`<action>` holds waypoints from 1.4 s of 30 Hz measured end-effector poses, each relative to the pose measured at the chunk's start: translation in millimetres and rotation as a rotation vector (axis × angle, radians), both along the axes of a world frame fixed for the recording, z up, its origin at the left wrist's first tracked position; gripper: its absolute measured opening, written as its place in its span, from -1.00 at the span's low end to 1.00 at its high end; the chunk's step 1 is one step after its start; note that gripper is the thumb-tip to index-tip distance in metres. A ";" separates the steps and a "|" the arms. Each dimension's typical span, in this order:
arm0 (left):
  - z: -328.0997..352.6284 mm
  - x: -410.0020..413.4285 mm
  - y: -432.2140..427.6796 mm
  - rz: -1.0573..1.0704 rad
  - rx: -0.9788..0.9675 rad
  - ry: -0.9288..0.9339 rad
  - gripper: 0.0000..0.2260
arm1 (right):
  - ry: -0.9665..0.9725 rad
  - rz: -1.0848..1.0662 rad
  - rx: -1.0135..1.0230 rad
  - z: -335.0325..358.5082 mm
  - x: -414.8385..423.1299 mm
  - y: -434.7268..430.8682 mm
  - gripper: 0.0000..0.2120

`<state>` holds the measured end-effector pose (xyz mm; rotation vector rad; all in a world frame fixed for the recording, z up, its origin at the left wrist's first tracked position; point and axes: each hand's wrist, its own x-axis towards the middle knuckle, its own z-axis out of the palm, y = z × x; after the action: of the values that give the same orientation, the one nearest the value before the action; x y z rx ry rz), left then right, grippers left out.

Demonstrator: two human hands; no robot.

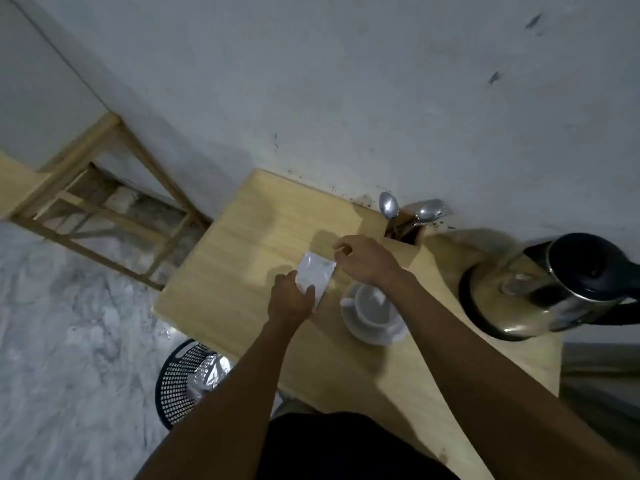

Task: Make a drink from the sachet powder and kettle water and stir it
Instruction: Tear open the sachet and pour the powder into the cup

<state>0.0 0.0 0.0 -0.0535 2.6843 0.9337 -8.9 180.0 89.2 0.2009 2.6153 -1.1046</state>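
My left hand grips a silvery white sachet above the wooden table. My right hand hovers just right of the sachet's top corner, its fingers pinched together; whether they touch the sachet or hold a torn strip I cannot tell. A white cup stands on a white saucer below my right wrist. A steel kettle with a black lid and handle sits at the table's right end. Two spoons stick out of a wooden holder against the wall.
A black mesh bin with a shiny wrapper inside stands on the marbled floor under the table's left front corner. A wooden frame stool stands to the left by the wall. The grey wall runs right behind the table.
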 end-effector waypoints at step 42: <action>117.3 -72.1 -19.6 -0.441 0.460 -0.013 -0.83 | 0.275 -0.272 -0.237 44.0 -0.1 -24.9 -0.92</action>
<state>-72.1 -19.6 117.3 0.5980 2.2556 1.3462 -9.0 155.2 133.2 0.3861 2.7153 -1.6279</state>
